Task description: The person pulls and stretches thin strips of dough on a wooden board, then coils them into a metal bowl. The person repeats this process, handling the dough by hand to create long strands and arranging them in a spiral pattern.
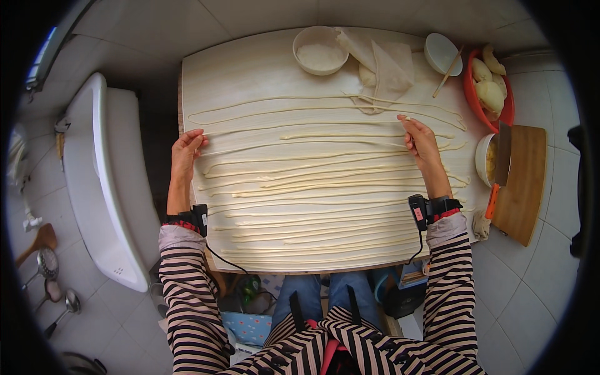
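Observation:
Two long thin dough strands [300, 124] stretch across the pale board [262, 61] between my hands. At the board's left edge, my left hand [186, 149] pinches dough between thumb and fingers. On the right side, my right hand [418, 140] grips the end of the upper strand, with a bit of dough showing above the fingertips. A shorter strand [356, 136] lies between these two. Nearer my body, several more dough strands [323, 204] run side by side across the board. Beyond my hands lies a long looped strand [267, 97], its right part near a cloth.
At the back are a bowl of white powder [320, 55], a beige cloth [393, 65] and a white bowl [440, 51] with a stick [447, 72]. To the right: a red basin [506, 110] of pale pieces, a cleaver [503, 154], a wooden cutting board [527, 183]. A white sink [101, 187] stands left.

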Demonstrator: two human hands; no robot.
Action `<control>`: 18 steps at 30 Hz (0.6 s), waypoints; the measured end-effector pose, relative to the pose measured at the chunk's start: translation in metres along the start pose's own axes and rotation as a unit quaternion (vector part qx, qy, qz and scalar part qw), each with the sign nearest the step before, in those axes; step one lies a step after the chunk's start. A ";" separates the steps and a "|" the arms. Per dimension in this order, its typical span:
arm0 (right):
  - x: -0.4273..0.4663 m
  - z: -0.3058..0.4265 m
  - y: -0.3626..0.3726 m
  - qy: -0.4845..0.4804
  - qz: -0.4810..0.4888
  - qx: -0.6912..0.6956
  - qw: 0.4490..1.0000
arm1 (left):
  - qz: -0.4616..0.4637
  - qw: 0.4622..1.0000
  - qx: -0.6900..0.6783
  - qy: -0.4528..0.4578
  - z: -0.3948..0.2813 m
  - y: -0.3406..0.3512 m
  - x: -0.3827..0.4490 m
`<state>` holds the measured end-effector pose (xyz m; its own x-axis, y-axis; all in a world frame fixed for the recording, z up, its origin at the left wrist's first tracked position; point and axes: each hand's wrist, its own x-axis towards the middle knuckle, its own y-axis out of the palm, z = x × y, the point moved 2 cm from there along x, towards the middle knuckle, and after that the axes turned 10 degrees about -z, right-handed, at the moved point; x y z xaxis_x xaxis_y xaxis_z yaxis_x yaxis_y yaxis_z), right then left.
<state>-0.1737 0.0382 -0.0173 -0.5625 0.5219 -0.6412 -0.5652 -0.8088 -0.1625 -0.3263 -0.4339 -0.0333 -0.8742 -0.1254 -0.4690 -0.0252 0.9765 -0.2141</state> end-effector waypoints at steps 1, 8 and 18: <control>-0.001 0.000 0.002 -0.007 0.012 0.001 1.000 | -0.004 1.000 0.007 0.003 0.001 0.000 0.001; -0.007 -0.006 0.005 0.017 0.019 0.014 1.000 | -0.016 0.993 0.098 0.061 0.005 -0.001 0.004; -0.010 -0.018 -0.013 0.000 -0.022 0.089 0.996 | -0.015 0.989 0.124 0.083 0.008 0.001 0.007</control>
<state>-0.1500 0.0390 -0.0220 -0.5351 0.5562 -0.6359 -0.6875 -0.7241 -0.0548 -0.3288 -0.4355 -0.0434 -0.9428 -0.1041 -0.3168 0.0483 0.8974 -0.4386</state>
